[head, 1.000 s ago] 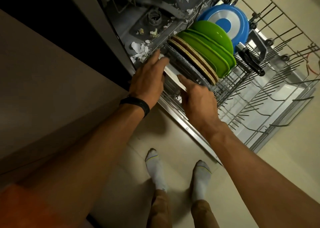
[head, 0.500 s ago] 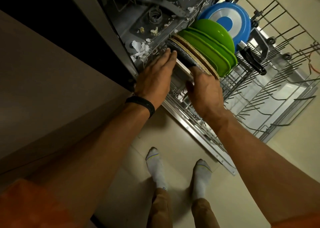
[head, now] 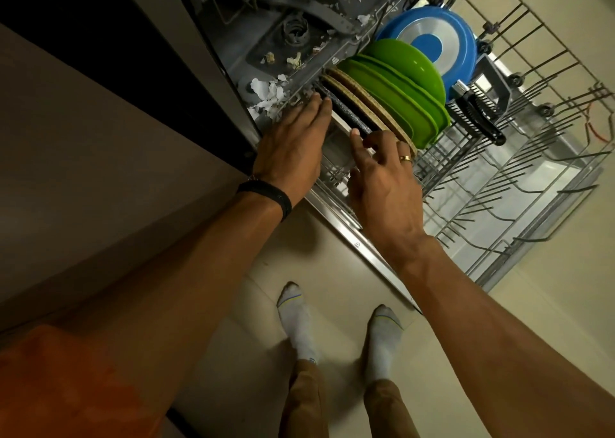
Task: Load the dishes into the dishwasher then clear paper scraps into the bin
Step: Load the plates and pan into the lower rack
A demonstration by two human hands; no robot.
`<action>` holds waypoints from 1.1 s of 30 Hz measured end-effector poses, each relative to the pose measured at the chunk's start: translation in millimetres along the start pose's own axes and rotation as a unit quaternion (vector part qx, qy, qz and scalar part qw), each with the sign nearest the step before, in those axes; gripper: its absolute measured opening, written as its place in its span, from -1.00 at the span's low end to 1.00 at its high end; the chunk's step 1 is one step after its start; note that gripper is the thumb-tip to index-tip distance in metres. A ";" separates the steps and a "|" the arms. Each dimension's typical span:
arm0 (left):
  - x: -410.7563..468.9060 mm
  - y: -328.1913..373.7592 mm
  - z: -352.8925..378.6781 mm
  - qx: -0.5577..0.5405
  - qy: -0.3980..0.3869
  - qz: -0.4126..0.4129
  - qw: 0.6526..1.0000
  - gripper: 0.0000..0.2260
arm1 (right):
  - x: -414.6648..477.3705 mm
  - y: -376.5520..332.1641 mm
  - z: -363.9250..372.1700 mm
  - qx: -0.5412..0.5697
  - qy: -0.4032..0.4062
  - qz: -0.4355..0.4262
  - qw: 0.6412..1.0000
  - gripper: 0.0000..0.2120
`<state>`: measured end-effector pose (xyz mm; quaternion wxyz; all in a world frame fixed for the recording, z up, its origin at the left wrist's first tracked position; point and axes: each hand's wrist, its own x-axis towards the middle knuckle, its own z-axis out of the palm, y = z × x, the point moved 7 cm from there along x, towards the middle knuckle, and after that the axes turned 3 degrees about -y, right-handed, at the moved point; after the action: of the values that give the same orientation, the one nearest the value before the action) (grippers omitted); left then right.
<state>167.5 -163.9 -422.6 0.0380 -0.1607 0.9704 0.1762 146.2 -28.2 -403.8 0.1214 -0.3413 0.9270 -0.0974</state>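
Hands: left hand (head: 293, 144) flat against dark plate (head: 346, 113); right hand (head: 382, 178) pinches its rim
Tip: seat it upright between rack (head: 499, 178) prongs before letting go

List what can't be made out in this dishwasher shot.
- Head view: the dark plate's lower edge, and whether it sits between rack tines, hidden by the right hand.
- Head view: whether the right hand has a grip on that plate; its own curled fingers cover the contact.
- Head view: the bin, outside the frame.
- Head view: some paper scraps, behind the left hand.
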 end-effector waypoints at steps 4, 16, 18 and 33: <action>-9.7 4.0 3.1 -0.001 -0.013 0.021 1.000 -0.35 | -6.2 0.5 -1.6 0.005 -0.021 -0.006 1.000 -0.33; -28.9 49.4 -51.7 0.047 -0.053 0.007 0.997 -0.36 | -19.4 -2.5 -70.0 -0.033 -0.107 0.000 0.994 -0.28; -37.6 61.4 -78.2 0.038 -0.052 -0.010 0.998 -0.39 | -24.5 -5.5 -100.2 -0.048 -0.110 -0.006 0.993 -0.32; -207.9 196.0 -358.4 -0.002 0.083 -0.113 0.990 -0.56 | -145.9 -105.0 -381.1 0.006 -0.060 -0.156 0.986 -0.56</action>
<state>294.1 -55.0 4.2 -0.0231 -0.2834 0.9455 0.1588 206.7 26.3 9.6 0.1619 -0.4858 0.8530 -0.1006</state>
